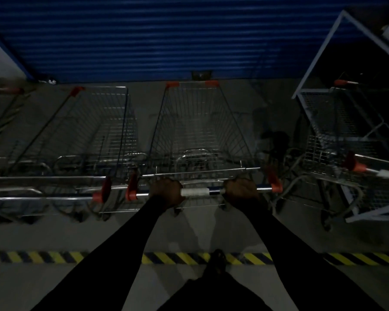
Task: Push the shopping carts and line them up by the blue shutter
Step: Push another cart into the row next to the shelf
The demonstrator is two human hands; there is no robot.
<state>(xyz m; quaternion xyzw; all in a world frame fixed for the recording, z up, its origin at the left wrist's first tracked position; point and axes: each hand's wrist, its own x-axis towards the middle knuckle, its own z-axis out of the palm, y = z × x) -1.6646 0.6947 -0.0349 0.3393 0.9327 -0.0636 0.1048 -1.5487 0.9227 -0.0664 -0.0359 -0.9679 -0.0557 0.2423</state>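
Observation:
A wire shopping cart (198,122) stands in the middle, its front end at the foot of the blue shutter (144,37). My left hand (166,190) and my right hand (240,189) both grip its handle bar (194,191), either side of a white wrapped section. Another cart (88,131) stands close on the left, its handle end level with mine. A third cart (337,135) stands to the right, angled, with an orange-capped handle. The scene is dim.
A white metal frame (319,52) leans over the right cart. Part of one more cart (2,108) shows at the far left. A yellow-and-black striped line (184,258) crosses the grey floor behind me, near my foot (218,259).

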